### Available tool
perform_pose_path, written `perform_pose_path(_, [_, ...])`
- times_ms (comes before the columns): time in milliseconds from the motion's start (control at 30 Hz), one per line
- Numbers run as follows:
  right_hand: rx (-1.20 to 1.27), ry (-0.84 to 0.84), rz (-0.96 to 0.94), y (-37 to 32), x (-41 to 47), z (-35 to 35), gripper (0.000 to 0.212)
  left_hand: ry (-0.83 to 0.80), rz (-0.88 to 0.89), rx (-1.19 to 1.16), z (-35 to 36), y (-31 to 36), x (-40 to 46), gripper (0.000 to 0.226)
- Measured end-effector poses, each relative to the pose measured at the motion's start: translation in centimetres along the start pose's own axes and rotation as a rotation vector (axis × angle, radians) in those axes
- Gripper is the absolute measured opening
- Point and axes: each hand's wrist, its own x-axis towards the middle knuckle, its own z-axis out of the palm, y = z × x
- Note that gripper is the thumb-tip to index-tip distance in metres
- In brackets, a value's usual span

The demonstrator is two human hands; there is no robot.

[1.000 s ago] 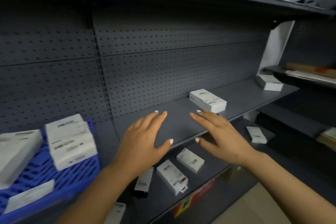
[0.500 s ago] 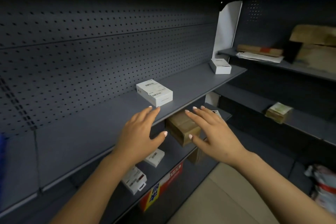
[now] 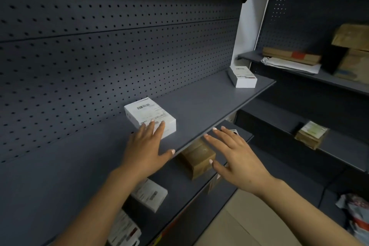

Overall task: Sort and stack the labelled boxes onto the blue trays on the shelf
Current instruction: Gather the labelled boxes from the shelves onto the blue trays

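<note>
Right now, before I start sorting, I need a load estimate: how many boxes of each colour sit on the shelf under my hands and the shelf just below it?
White labelled boxes: 4
Brown cardboard box: 1
Total: 5
A labelled scrap behind the right hand is too hidden to count.

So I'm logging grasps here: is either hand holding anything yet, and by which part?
Nothing is held. The left hand reaches with straight fingers over the near end of the white labelled box; the right hand is open in the air.
</note>
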Motion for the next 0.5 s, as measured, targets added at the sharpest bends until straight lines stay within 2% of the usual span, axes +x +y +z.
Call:
perform_pose_path(200, [0.013,-0.007,-0.017,4.0,6.2,1.3,0.064,-0.007,-0.103,0.041,1.3,-0.6,7.3,0.088])
perform_pose_path(333, [0.067,-0.019,-0.030,5.7,9.0,2.1,0.062,-0.038,-0.220,-0.002,2.2,-0.1,10.1,0.099])
perform_pose_path(500, [0.098,-0.002,-0.070,8.0,11.7,3.0,0.065,0.126,-0.298,0.107,3.5,0.3,11.8,0.100])
